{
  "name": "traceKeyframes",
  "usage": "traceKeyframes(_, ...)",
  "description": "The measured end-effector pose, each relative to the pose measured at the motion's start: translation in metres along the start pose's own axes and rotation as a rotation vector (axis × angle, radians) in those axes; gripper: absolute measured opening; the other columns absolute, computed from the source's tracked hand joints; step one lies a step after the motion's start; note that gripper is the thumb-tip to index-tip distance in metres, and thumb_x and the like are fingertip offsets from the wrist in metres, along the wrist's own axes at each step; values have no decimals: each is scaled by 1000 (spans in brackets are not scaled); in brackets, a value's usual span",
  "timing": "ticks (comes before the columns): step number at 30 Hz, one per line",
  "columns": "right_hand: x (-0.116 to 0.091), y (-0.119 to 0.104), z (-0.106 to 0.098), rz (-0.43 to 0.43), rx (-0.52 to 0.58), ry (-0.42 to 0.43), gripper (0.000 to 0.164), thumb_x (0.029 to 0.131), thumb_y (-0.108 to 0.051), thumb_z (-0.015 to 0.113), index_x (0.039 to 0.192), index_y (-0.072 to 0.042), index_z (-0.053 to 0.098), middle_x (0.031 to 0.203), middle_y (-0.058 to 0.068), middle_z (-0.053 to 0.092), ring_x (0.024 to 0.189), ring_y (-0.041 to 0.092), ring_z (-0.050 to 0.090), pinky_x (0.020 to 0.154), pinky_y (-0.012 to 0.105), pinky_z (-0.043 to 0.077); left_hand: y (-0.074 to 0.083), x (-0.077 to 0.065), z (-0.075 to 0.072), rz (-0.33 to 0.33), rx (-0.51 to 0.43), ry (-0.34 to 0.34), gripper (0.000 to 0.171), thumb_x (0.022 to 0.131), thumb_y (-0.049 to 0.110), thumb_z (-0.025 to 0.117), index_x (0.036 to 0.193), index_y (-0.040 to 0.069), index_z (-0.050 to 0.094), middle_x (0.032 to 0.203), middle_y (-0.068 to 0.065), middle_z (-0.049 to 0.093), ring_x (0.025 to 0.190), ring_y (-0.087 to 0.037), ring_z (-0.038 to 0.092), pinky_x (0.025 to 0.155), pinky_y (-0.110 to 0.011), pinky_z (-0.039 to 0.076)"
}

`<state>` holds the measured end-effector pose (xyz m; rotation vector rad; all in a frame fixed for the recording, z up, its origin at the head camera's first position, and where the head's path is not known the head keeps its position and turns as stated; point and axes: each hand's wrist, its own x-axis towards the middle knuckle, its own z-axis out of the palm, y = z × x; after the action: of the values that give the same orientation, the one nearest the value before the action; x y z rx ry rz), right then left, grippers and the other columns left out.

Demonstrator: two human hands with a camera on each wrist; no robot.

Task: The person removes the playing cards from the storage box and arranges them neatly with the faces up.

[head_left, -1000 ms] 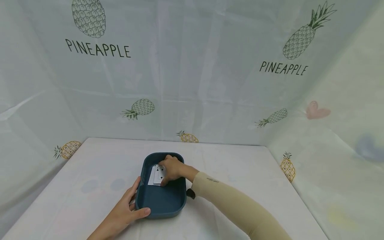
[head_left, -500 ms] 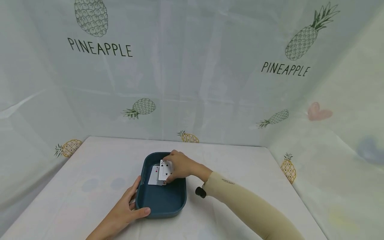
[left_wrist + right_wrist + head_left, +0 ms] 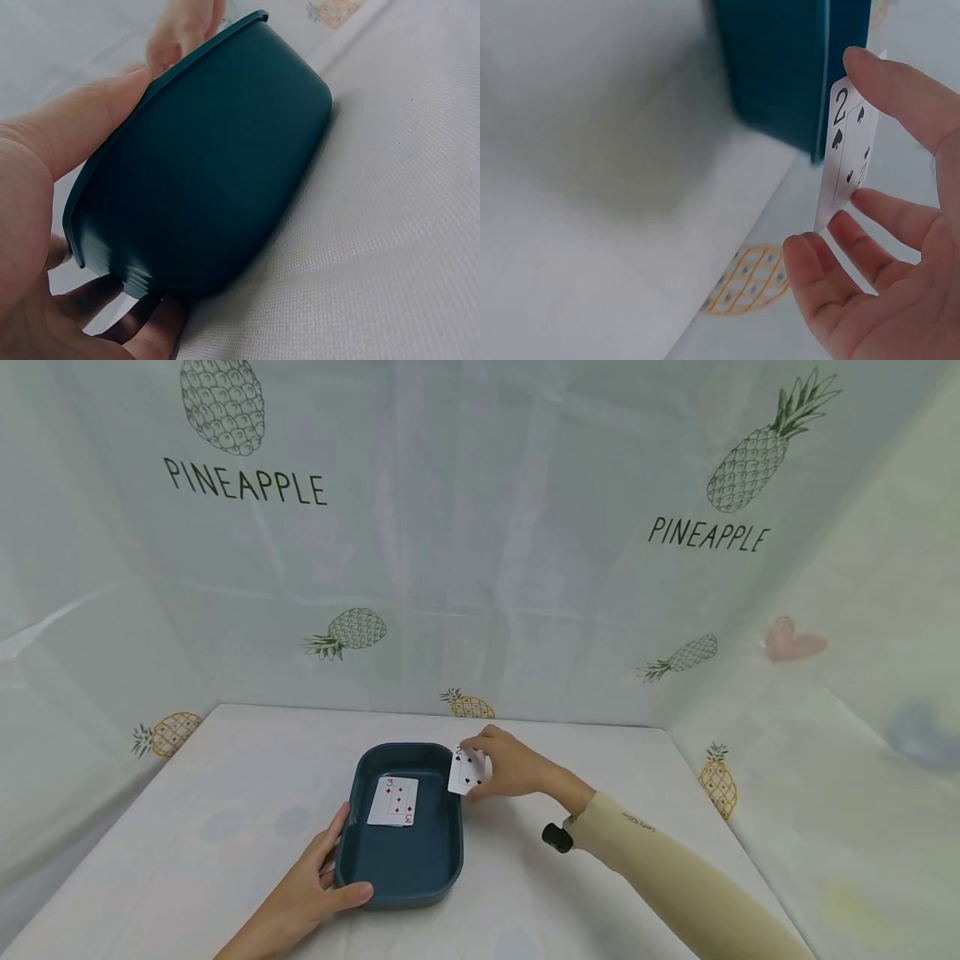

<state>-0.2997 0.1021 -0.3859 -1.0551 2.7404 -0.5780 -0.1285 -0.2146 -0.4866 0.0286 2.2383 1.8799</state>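
A dark blue-green tray [image 3: 397, 868] stands on the white table. My left hand [image 3: 315, 877] grips its near left corner, thumb at the rim and fingers against the outer wall, as the left wrist view shows on the tray's side [image 3: 202, 157]. My right hand [image 3: 510, 764] holds a two of spades [image 3: 465, 770] by its edges between thumb and fingers, above the tray's right rim. In the right wrist view the card [image 3: 847, 142] is tilted beside the tray's wall. Face up inside the tray lies a three of diamonds [image 3: 393, 802]; whether others lie beneath it, I cannot tell.
A white cloth covers the table [image 3: 600, 827]. Behind it hangs a pale curtain [image 3: 517, 568] printed with pineapples. A small black device [image 3: 557, 837] sits at my right wrist, beside a beige sleeve [image 3: 667, 877].
My right hand has lifted the two of spades off the cards in the tray and carried it right to the rim, uncovering the three of diamonds. The left hand keeps its place.
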Motion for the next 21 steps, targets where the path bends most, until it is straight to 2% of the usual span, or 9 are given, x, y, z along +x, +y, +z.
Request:
traceKeyframes(4,-9,18,-4,28,16,5,80,81,-31,95,149,-9,60,133,10,58,112,21,54,94,38,53,-1,1,-1,1,-12,-10,114,93,24,83,173,31,1,171,-27,5,150,-55,36,104,-41,58)
traceKeyframes(9,-16,35,-4,62,11,6,79,80,-29,95,149,-7,61,132,11,57,112,22,53,93,38,52,-2,1,-1,-2,-26,-10,114,94,23,83,173,30,1,170,-27,6,148,-54,39,103,-42,59)
traceKeyframes(16,-22,45,4,71,11,-18,78,80,-25,95,147,-4,61,130,14,58,115,26,54,99,45,52,-3,1,0,-15,-12,-10,114,94,24,83,173,28,0,170,-28,6,149,-54,38,104,-42,58)
traceKeyframes(21,-23,51,12,86,-14,-37,77,80,-25,96,147,-8,62,132,12,58,118,26,54,104,47,53,-2,-1,0,-12,25,1,114,93,26,84,173,30,3,169,-27,9,150,-54,37,106,-43,57)
